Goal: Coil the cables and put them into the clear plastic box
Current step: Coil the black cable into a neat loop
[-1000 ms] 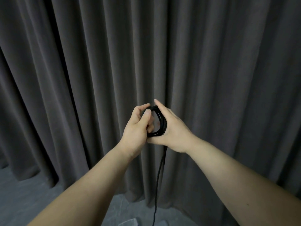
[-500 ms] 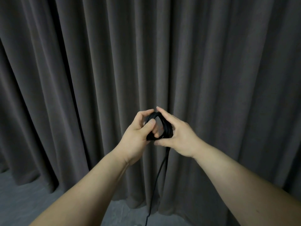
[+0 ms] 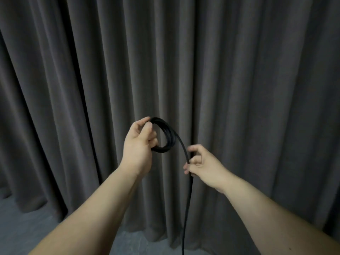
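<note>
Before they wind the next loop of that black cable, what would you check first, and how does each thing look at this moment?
1. Coil firmly held: ok. The left hand grips the black loops with its fingers curled round them.
2. Loops lying tidy together: ok, they sit stacked in one ring.
3. Loose strand under control: ok. The right hand pinches the cable tail just below the coil.
4. Tail free of knots: cannot tell; it hangs straight but leaves the picture at the bottom edge.
5. Length left to wind: cannot tell, the end is out of view.
6. Clear plastic box ready nearby: cannot tell, it is not in the picture; only the grey curtain and floor show.
</note>
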{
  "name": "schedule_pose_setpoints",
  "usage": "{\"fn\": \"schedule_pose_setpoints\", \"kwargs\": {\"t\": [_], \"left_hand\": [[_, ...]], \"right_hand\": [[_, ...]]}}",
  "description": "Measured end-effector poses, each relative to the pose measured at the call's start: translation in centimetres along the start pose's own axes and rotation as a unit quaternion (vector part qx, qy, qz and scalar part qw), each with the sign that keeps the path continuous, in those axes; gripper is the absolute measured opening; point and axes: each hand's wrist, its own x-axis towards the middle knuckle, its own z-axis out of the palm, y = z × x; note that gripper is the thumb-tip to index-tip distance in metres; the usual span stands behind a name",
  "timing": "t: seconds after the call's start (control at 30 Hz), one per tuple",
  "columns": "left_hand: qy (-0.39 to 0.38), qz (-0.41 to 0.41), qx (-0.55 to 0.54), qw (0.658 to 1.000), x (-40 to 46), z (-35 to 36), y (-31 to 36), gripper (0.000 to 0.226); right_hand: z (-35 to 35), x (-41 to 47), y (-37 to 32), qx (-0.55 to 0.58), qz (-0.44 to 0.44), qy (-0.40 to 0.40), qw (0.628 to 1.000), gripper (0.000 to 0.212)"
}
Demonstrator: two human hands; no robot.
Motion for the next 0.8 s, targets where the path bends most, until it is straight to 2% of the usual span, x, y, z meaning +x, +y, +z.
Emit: {"fn": "schedule_pose_setpoints", "kwargs": {"t": [0.07,0.17,0.23,0.3,0.37,0.47,0.53,0.6,0.67,0.8], "left_hand": [[0.037,-0.002,-0.009,0.999,0.6,-0.6,0.1,0.013],[0.064,-0.004,-0.031,0.997,1.0,-0.9,0.3,0.013],[0.075,-0.001,-0.046,0.996,1.3,-1.0,0.6,0.015],[0.079,0.006,-0.044,0.996,1.6,-1.3,0.8,0.018],[0.079,0.021,-0.025,0.996,1.8,-1.6,0.9,0.020],[0.069,0.034,0.028,0.997,1.6,-1.9,0.7,0.025],[0.052,0.040,0.066,0.996,1.5,-2.0,0.5,0.026],[0.021,0.038,0.100,0.994,1.3,-2.1,0.2,0.027],[-0.016,0.026,0.142,0.989,0.8,-2.2,0.1,0.033],[-0.073,0.018,0.213,0.974,-0.5,-1.9,0.1,0.032]], "right_hand": [[0.2,-0.1,0.3,0.081,0.040,0.011,0.996,0.025],[0.7,0.3,-0.1,0.153,0.052,0.030,0.986,0.019],[0.9,0.5,-0.3,0.137,0.040,0.049,0.989,0.015],[1.1,0.8,-0.3,0.062,0.038,0.076,0.994,0.013],[1.3,1.0,-0.5,-0.077,0.037,0.106,0.991,0.018],[1.6,0.8,-2.1,-0.275,-0.025,0.144,0.950,0.019],[1.7,0.3,-3.8,-0.364,-0.070,0.095,0.924,0.014],[1.8,0.1,-5.4,-0.434,-0.102,0.010,0.895,0.027],[1.7,0.0,-6.7,-0.455,-0.123,-0.055,0.880,0.036],[0.8,0.1,-8.4,-0.408,-0.175,-0.079,0.892,0.028]]}}
